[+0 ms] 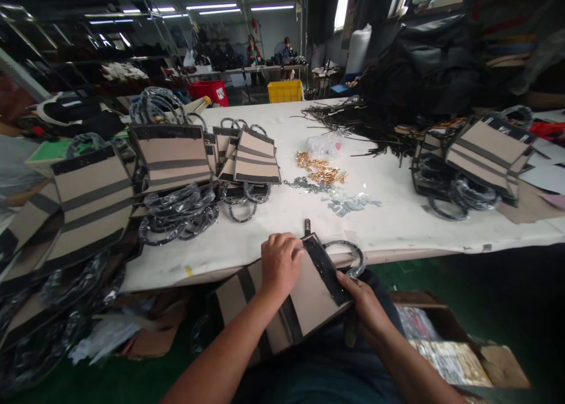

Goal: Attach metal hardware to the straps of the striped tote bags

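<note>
A beige panel with black bands lies tilted across my lap against the table's front edge. A plastic-wrapped ring handle sticks out beyond its upper right side. My left hand is on the panel's upper edge, its fingers curled and pressed together; whatever is between the fingertips is too small to name. My right hand grips the panel's right edge, thumb on the black band. Just above the panel, a small dark tab lies at the table's edge.
Stacked panels with wrapped handles stand at the left and right of the white table. Gold pieces, grey metal pieces and dark strips lie mid-table. An open carton sits below right. Two people are far back.
</note>
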### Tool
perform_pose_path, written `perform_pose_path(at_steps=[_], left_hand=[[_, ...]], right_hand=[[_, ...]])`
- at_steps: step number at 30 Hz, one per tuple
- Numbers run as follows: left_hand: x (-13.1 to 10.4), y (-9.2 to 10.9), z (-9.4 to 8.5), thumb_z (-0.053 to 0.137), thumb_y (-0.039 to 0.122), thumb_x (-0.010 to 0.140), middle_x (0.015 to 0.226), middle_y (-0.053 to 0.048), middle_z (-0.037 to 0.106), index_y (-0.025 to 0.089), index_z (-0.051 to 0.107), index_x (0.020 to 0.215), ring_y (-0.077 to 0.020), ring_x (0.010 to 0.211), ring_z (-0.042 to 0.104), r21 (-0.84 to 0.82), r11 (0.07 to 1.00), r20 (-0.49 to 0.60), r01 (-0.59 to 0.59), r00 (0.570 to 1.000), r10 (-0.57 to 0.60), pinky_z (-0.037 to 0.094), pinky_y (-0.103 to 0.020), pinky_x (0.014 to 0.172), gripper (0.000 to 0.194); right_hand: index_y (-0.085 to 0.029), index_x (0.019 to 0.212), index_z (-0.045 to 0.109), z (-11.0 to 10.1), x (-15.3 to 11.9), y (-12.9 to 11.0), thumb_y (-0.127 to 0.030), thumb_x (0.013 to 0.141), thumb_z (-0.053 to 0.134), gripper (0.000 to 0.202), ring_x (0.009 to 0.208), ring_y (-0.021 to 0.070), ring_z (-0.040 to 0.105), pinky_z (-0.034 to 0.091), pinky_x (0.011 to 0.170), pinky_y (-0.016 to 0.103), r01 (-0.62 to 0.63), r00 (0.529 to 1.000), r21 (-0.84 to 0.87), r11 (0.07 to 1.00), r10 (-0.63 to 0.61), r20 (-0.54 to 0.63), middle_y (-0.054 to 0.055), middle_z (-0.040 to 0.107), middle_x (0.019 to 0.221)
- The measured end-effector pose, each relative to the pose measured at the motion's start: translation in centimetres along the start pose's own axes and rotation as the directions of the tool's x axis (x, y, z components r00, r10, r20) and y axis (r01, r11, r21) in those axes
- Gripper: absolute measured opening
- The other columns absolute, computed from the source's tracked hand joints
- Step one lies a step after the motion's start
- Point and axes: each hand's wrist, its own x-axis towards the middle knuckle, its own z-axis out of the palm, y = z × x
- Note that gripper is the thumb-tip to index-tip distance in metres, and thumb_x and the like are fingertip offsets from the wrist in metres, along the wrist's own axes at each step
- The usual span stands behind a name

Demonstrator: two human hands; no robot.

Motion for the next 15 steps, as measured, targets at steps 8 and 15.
perform_pose_path(at_steps=[8,15], left_hand=[[-3.4,-0.5,1.1,0.051,0.028,0.104,0.160,-0.008,0.052,0.020,0.057,0.150,-0.0340,0.150,0.043,0.241,0.944,0.098,-0.225,0.973,0.207,0.031,-0.060,0.124,0.047],[-3.7,-0.1,1.7,0.047,0.033,0.106,0.168,-0.013,0.038,0.011,0.045,0.159,-0.0311,0.159,0.030,0.207,0.957,0.126,-0.204,0.975,0.181,0.013,-0.059,0.134,0.057]], right_hand=[[-0.019,0.093,0.079,-2.6,-2.6,-4.0,-0.062,0.090,0.069,0.043,0.089,0.0306,0.074,0.058,0.079,0.037,0.335,0.872,-0.769,0.545,-0.489,0.034,0.010,0.078,0.092],[-0.028,0.136,0.072,1.6,1.6,-9.7,-0.037,0.102,0.060,0.038,0.098,0.0254,0.076,0.060,0.083,0.034,0.516,0.694,-0.842,-0.158,-0.499,0.519,0.009,0.070,0.135]])
